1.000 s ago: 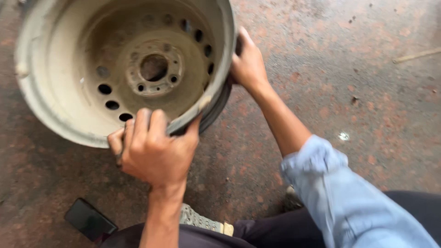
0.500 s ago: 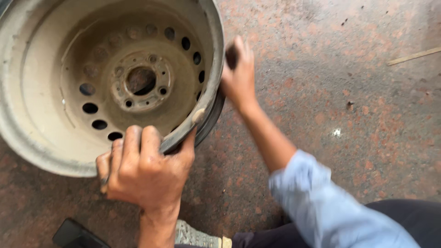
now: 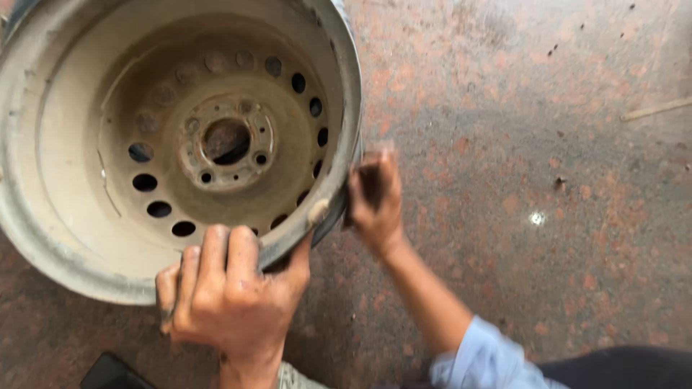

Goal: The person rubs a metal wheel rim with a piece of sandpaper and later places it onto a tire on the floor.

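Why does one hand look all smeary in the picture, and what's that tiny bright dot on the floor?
In the head view the right hand is blurred, fingers smeared beside the wheel rim, while the left hand gripping the rim's edge looks sharp. The light is soft and even; the white dot is a small bright glint on the speckled floor.

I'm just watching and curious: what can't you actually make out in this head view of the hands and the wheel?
- Right hand: motion-blurred; whether it holds anything dark cannot be told.
- Wheel rim: top and left cut off by the frame edge.
- Left hand: fingers curl over the rim's lip, hiding that stretch of it.
- Dark flat object: cut by the bottom edge; kind unclear.
- Thin stick on the floor: too small to identify.
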